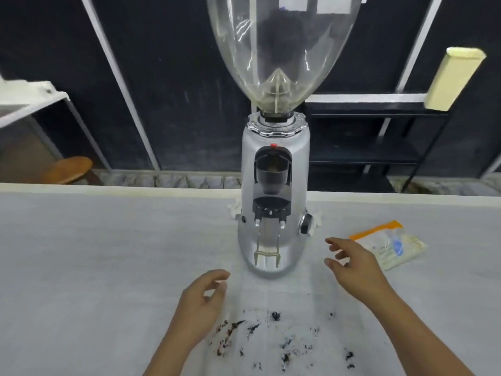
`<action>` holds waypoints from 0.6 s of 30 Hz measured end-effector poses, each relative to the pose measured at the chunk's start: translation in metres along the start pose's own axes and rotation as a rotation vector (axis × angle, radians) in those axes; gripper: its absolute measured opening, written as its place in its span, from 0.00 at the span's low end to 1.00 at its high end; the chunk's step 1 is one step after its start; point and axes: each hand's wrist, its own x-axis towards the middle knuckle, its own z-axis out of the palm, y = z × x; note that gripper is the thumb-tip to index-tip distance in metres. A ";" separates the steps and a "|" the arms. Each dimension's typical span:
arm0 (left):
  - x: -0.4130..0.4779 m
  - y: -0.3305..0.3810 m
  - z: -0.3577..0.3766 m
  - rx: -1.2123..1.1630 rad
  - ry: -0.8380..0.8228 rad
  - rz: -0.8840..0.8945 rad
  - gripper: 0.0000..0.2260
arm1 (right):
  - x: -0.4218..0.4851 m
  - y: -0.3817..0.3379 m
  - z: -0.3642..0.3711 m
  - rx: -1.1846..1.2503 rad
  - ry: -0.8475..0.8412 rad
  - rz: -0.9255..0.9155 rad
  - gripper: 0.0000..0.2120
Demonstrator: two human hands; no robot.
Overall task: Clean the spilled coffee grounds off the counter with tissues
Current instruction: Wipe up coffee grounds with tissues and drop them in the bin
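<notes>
The tissue pack [390, 244] lies flat on the counter [108, 240] just right of the right hand [352, 263], whose empty fingers are spread, nearer than the loosely curled, empty left hand [199, 305] beside the coffee grounds [276, 337].

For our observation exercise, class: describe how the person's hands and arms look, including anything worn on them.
Both the left hand and the right hand are bare: no gloves, rings or wristbands show. The forearms are uncovered down to the picture's lower edge, so no sleeves are in view.
</notes>
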 end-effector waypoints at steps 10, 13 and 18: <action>0.211 0.002 0.020 0.070 -0.061 0.101 0.23 | 0.118 0.024 0.043 -0.381 -0.083 0.017 0.28; 0.239 -0.001 0.030 0.274 -0.146 0.110 0.19 | 0.132 0.034 0.051 -0.452 -0.082 0.036 0.20; 0.235 -0.008 0.029 0.365 0.010 0.236 0.07 | 0.129 0.046 0.049 -0.406 0.036 -0.019 0.10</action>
